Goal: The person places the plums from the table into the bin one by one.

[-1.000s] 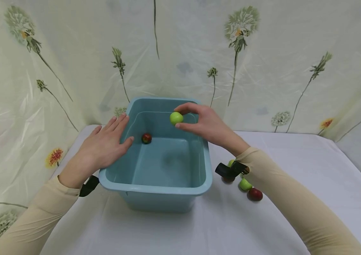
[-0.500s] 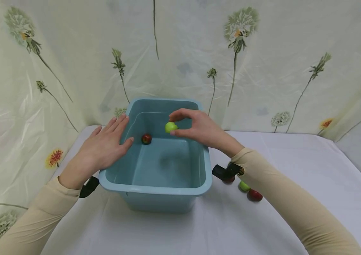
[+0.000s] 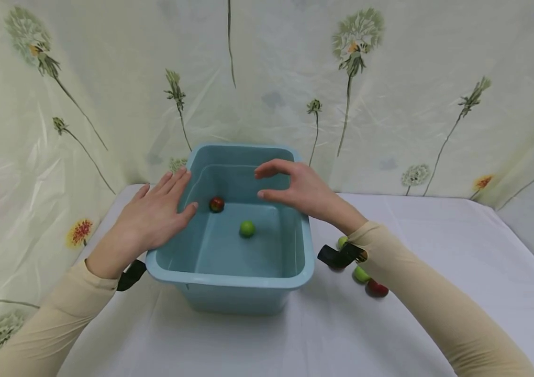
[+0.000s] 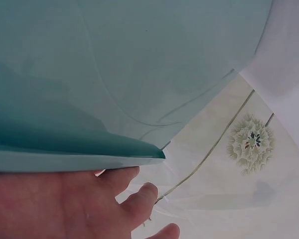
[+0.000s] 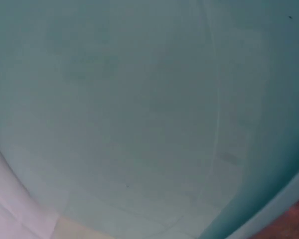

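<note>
Since the right hand [image 3: 302, 188] hangs over the blue tub [image 3: 238, 259] mid-frame, thumb and fingers parted around nothing, I'd just lift it clear of the rim [image 3: 229, 281]. The green fruit [image 3: 247, 229] is inside, slightly below frame centre, red fruit [image 3: 217, 204] to its upper left. Left hand [image 3: 151, 214], fingers straight, lies against the left rim, probably handy for steadying.

head: high at 6 o'clock, facing forward-down | wrists: close, facing tub [image 3: 231, 280], left from 8, right from 4 | shared: tub
</note>
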`<state>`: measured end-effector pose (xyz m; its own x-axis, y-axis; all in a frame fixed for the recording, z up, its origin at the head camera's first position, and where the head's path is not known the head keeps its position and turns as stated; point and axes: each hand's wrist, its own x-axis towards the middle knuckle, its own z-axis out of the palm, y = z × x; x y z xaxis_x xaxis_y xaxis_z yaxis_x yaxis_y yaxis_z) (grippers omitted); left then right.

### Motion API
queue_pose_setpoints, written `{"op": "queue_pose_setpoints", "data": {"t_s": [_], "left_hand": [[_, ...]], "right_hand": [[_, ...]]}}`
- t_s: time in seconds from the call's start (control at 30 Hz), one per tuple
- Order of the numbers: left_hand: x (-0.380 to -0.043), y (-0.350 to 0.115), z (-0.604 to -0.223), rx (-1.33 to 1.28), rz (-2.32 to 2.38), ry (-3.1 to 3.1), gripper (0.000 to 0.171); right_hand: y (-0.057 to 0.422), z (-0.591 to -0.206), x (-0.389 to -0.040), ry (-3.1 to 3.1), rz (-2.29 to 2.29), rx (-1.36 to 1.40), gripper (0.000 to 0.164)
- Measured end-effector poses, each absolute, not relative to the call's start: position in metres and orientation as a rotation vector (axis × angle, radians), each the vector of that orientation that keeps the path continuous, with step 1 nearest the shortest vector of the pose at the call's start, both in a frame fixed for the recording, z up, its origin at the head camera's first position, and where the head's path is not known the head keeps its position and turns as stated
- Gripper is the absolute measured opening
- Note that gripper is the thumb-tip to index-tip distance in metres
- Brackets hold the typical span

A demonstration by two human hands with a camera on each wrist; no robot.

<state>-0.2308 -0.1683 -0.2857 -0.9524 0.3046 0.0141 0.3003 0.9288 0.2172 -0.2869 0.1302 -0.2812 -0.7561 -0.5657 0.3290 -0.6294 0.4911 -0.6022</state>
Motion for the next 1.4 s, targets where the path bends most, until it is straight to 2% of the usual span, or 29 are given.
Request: {"op": "queue_pose_setpoints", "data": {"t_s": [0.67, 1.4], "left_hand": [[-0.231, -0.168, -0.286, 0.472, 0.319, 3.058, 0.072], [-0.23, -0.167, -0.284, 0.474, 0.339, 3.058, 0.072]], "right_hand": [[0.16, -0.269, -0.265, -2.614, 1.108, 0.944, 0.041], [0.214, -0.276, -0.252, -2.573, 1.12, 0.781, 0.038]]}}
